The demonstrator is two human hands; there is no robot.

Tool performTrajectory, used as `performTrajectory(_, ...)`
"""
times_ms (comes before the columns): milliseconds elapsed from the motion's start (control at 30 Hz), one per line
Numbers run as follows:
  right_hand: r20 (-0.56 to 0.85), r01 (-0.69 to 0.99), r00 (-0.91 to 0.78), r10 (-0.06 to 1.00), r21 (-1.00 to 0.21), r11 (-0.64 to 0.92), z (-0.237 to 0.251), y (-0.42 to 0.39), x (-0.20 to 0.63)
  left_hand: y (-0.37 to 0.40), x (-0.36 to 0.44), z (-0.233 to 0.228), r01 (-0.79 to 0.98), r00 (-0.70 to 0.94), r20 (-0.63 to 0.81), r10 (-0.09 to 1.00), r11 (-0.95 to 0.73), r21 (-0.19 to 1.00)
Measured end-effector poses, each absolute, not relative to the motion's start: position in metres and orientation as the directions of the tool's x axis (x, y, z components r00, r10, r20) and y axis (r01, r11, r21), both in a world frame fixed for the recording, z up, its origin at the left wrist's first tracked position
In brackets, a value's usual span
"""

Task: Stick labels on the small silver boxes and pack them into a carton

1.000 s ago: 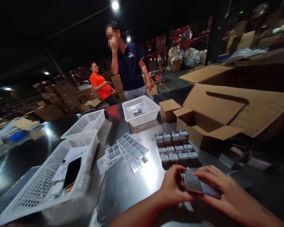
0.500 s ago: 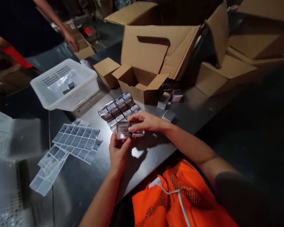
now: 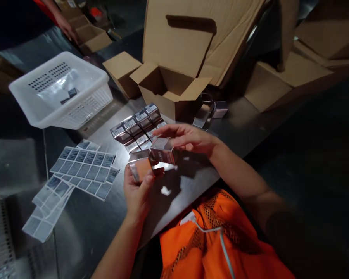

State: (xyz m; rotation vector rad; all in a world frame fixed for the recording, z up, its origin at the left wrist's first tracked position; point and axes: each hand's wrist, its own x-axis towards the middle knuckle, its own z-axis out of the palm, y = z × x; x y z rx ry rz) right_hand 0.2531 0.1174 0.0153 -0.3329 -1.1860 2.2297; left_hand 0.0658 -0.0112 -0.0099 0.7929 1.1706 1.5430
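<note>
Left box (image 3: 141, 166) got tipped over a bit since, pinched by left hand (image 3: 136, 190); right box (image 3: 163, 150) is touched by right hand (image 3: 194, 139) (grip can't be told).

L hand (image 3: 136, 193) angled up, fingers (image 3: 128, 180) curled in grip, R hand (image 3: 192, 138) nr it, palm dn, forearms (image 3: 118, 246) bare

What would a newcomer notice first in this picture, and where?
Probably the bright orange garment with mesh panels at bottom centre. Above it, the left hand holds a small shiny box, while the right hand touches a second shiny box. Behind them stands an open brown cardboard box, with a white plastic basket to its left.
</note>
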Motion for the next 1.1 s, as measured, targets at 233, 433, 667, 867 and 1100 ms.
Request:
performTrajectory(233,0.082,-0.418,-0.79,0.608,-0.798,-0.435,0.013,0.113,0.246,-0.014,0.068,-0.009,-0.344,-0.271,-0.064,0.961,-0.034,0.938)
performTrajectory(433,0.454,-0.398,-0.511,0.73,-0.878,0.266,-0.002,0.109,0.237,-0.012,0.07,-0.007,-0.395,-0.325,-0.113,0.939,-0.026,0.918)
performTrajectory(667,0.672,-0.166,-0.393,0.628,-0.724,0.67,-0.015,0.1,0.231,-0.01,0.077,-0.005,-0.396,-0.321,-0.21,0.923,0.07,0.916)
performTrajectory(867,0.782,-0.094,-0.417,0.462,-0.543,0.834,-0.015,0.098,0.23,-0.01,0.079,-0.004,-0.365,-0.347,-0.277,0.896,0.144,0.92)
performTrajectory(1100,0.864,-0.099,-0.38,0.329,-0.391,0.915,-0.016,0.095,0.225,-0.01,0.08,-0.007,-0.389,-0.341,-0.255,0.905,0.111,0.914)
